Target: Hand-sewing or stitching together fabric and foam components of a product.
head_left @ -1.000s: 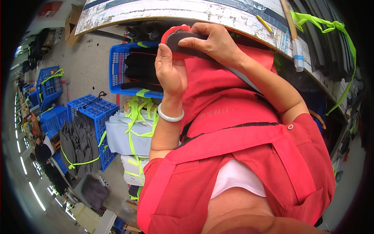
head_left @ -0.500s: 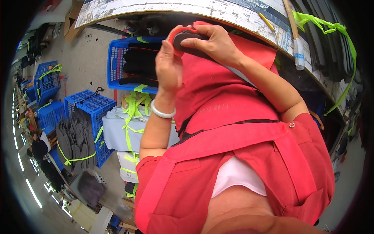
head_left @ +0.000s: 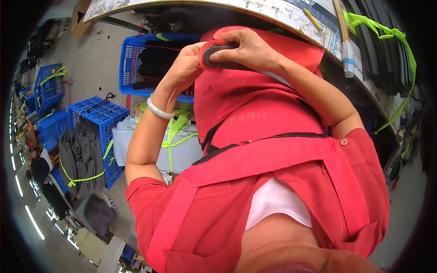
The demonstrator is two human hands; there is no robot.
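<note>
Above my apron, both hands meet at an insole-shaped piece. It has a dark grey layer (head_left: 208, 54) on the side facing me and a red layer (head_left: 203, 63) showing around its rounded end. My right hand (head_left: 255, 51) grips it, with the thumb pressed on the grey face and the fingers behind. At the rounded end, my left hand (head_left: 185, 66) pinches the red rim, its fingertips partly hidden behind the piece. A larger red sheet (head_left: 291, 45) lies behind my right hand, over the red apron (head_left: 255, 118).
A worn white workbench (head_left: 218, 5) runs along the far side, carrying a yellow pencil-like tool (head_left: 312, 19) and dark sheets (head_left: 375, 45) tied with green strips. Left of me are a blue crate (head_left: 123, 68) of black pieces, pale bundled sheets (head_left: 127, 141) and grey insole-shaped pieces (head_left: 82, 154).
My left elbow has swung out to the left. The left hand has gone from an upright, spread pose to a pinch on the red rim. My right hand keeps its hold.
</note>
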